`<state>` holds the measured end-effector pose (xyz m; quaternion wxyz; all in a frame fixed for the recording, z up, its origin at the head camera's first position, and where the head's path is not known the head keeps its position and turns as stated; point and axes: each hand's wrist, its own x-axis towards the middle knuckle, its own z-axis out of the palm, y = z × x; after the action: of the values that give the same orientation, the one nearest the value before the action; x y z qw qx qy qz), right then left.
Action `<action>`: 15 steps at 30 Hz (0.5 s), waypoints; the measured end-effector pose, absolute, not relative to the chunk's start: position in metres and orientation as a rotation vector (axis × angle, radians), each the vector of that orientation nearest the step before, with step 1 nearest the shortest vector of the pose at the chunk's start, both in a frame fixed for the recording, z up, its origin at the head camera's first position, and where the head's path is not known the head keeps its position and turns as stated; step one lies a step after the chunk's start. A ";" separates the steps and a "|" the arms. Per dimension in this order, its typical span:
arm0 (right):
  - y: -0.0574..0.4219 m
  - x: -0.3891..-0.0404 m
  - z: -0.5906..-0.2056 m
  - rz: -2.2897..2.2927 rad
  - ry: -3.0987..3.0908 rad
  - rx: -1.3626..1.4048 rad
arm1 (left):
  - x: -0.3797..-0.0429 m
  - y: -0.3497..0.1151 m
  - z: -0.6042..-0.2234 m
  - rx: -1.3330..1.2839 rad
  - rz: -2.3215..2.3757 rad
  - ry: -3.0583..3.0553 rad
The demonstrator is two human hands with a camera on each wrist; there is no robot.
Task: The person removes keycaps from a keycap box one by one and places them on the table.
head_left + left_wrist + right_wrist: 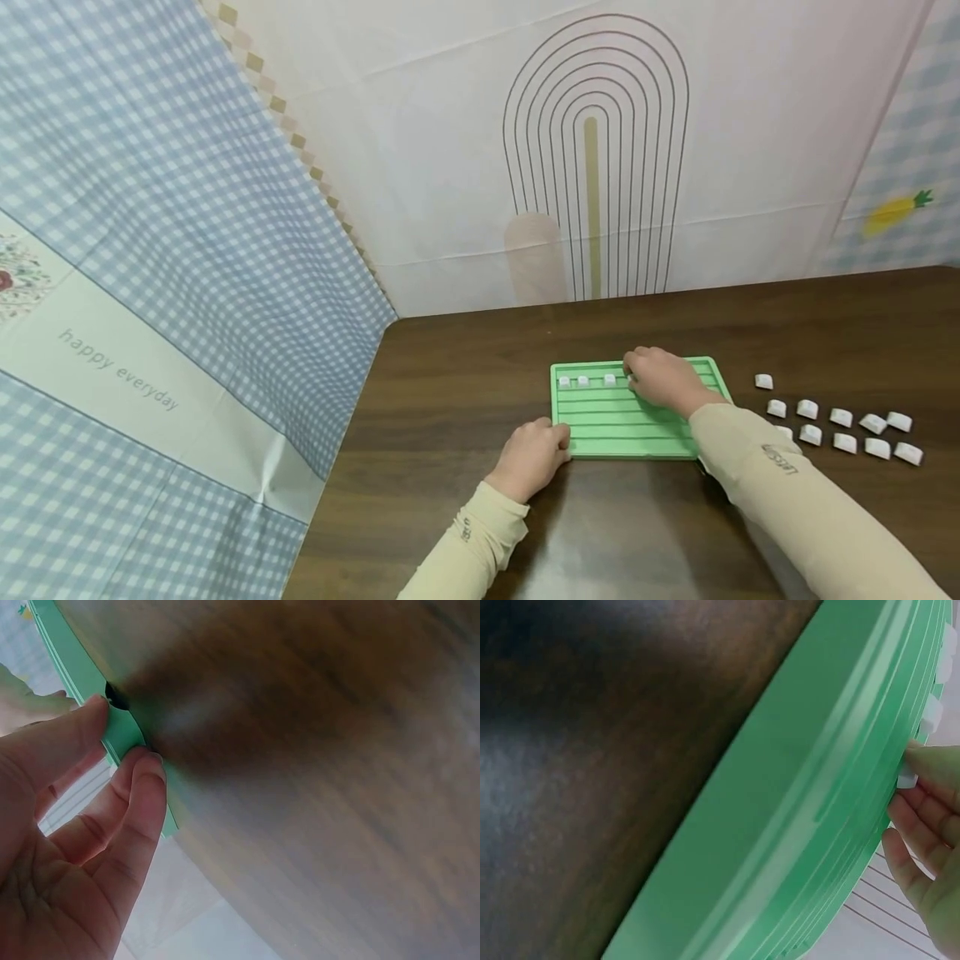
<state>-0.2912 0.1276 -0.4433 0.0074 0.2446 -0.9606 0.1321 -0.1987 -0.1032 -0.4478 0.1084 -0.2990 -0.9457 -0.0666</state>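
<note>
A green ridged tray (630, 417) lies on the table, with three white keycaps (610, 380) standing along its back row. My left hand (531, 457) holds the tray's near left corner; in the left wrist view, thumb and fingers (139, 780) pinch its edge. Over the back of the tray, my right hand (666, 379) pinches another white keycap (907, 778) between thumb and fingers. That keycap sits right at the back row, to the right of the other three. In the head view the right hand mostly covers it.
Several loose white keycaps (842, 417) lie on the brown table (450, 375) to the right of the tray, some beside the right forearm. A patterned cloth (442, 167) hangs behind the table, and a checked one (225, 233) at the left.
</note>
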 end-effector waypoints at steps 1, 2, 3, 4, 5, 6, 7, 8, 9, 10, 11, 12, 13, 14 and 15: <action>0.128 -0.291 -0.443 0.411 -2.999 0.757 | -0.199 -0.103 -0.448 -0.879 -0.192 -2.777; 0.128 -0.291 -0.443 0.409 -2.996 0.753 | -0.200 -0.103 -0.448 -0.877 -0.191 -2.774; 0.128 -0.290 -0.442 0.406 -2.995 0.749 | -0.200 -0.103 -0.448 -0.874 -0.192 -2.773; 0.128 -0.290 -0.442 0.408 -2.995 0.746 | -0.200 -0.103 -0.448 -0.872 -0.194 -2.774; 0.128 -0.289 -0.441 0.412 -2.993 0.744 | -0.200 -0.103 -0.448 -0.873 -0.196 -2.776; 0.129 -0.289 -0.441 0.421 -2.990 0.741 | -0.200 -0.103 -0.448 -0.874 -0.202 -2.778; 0.130 -0.288 -0.440 0.435 -2.988 0.737 | -0.199 -0.103 -0.448 -0.875 -0.206 -2.779; 0.132 -0.288 -0.438 0.450 -2.984 0.731 | -0.199 -0.103 -0.448 -0.876 -0.206 -2.778; 0.135 -0.288 -0.437 0.473 -2.980 0.720 | -0.198 -0.104 -0.448 -0.876 -0.210 -2.778; 0.139 -0.288 -0.434 0.496 -2.975 0.706 | -0.198 -0.104 -0.448 -0.878 -0.215 -2.776; 0.144 -0.288 -0.431 0.513 -2.969 0.688 | -0.198 -0.105 -0.448 -0.879 -0.218 -2.774; 0.151 -0.289 -0.427 0.522 -2.964 0.664 | -0.198 -0.105 -0.448 -0.878 -0.219 -2.771; 0.159 -0.289 -0.423 0.524 -2.966 0.636 | -0.198 -0.106 -0.448 -0.875 -0.217 -2.769; 0.169 -0.290 -0.419 0.519 -2.967 0.606 | -0.198 -0.106 -0.447 -0.872 -0.215 -2.769; 0.179 -0.290 -0.416 0.511 -2.972 0.573 | -0.198 -0.107 -0.447 -0.869 -0.218 -2.774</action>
<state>-0.2901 0.1788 -0.4155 0.0362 0.1867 -0.9676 0.1663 -0.1979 -0.1066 -0.4471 0.1131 -0.2961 -0.9455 -0.0743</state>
